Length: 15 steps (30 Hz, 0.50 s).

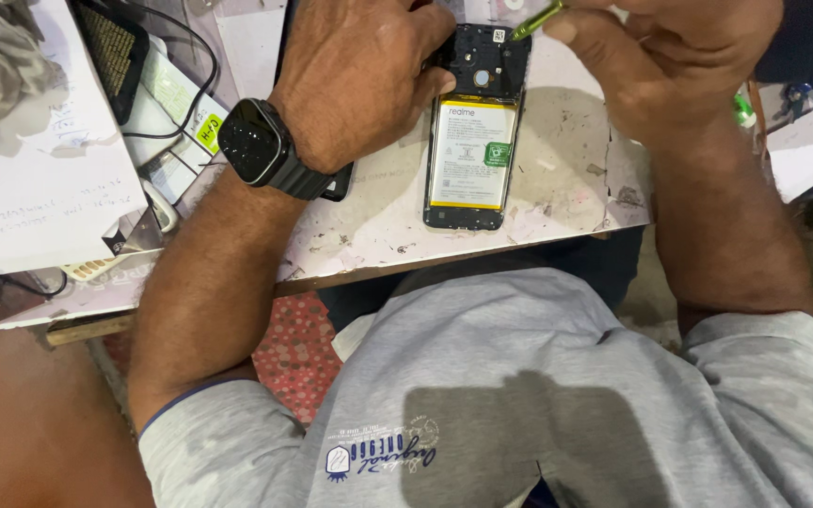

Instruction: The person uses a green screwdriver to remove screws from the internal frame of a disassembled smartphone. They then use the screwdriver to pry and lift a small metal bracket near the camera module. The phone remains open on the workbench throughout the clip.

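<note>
White-labelled battery fills the opened phone [474, 132]; left hand [359, 75] steadies it, right hand [670, 56] pinching a green tool [535, 20].

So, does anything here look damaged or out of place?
Yes. The phone lies with its back cover off, battery exposed. The table surface is chipped and cracked near its front edge, right of the phone. The left hand steadies the phone; the right hand holds a green tool at its top.

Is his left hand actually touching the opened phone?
Touching. The head view shows the left hand resting its fingertips on the upper edge of the opened phone, with no gap between them.
</note>
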Motion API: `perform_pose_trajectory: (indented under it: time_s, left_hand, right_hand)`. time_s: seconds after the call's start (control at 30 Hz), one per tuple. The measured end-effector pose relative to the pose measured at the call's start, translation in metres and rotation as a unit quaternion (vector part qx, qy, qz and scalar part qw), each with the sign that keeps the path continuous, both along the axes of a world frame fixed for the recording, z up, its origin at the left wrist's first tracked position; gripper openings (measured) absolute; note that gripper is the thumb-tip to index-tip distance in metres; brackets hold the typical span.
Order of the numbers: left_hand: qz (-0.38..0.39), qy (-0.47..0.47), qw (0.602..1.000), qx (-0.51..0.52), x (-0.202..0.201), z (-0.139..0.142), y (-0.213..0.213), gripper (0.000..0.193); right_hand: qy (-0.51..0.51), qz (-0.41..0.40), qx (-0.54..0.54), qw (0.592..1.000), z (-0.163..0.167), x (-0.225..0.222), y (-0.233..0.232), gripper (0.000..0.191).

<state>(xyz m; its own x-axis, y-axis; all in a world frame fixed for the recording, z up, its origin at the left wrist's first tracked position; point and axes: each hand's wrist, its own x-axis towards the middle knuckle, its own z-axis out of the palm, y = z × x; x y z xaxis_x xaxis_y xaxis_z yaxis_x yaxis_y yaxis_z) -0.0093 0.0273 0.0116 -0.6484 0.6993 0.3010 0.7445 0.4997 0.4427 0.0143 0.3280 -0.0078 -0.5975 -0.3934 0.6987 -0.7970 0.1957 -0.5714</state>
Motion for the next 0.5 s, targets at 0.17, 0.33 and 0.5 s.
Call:
perform_pose_trajectory:
  time_s: [0.17, 0.33, 0.5]
  left_hand:
    - [0.002, -0.009, 1.0, -0.01, -0.001, -0.001, -0.001, 0.031]
    - [0.002, 0.006, 1.0, -0.004, 0.0, -0.001, -0.002, 0.032]
    - [0.004, 0.002, 1.0, -0.005, 0.0, -0.001, -0.001, 0.032]
  right_hand:
    - [0.008, -0.017, 0.007, 1.0, 0.001, -0.001, -0.002, 0.03]
    - [-0.018, -0.06, 0.005, 0.998, 0.002, 0.008, -0.005, 0.032]
    - [-0.031, -0.005, -0.007, 0.999, 0.001, 0.008, -0.006, 0.014]
